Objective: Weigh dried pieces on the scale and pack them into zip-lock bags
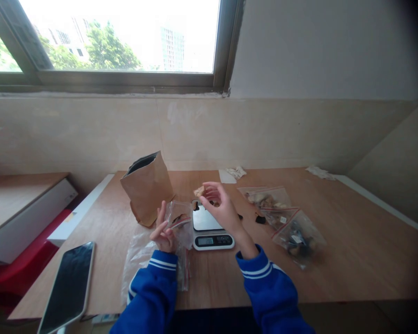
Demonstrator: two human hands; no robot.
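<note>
From above, the left hand point(163, 229) pinches a small clear zip bag point(179, 218) upright, just left of the kitchen scale point(211, 227) on the desk point(334, 260). The right hand point(220, 206) hovers over the scale, fingertips closed on a pale food piece point(199, 190). A brown paper bag point(146, 188) stands far left; filled zip bags point(285, 218) lie right; a phone point(68, 285) rests near left.
</note>
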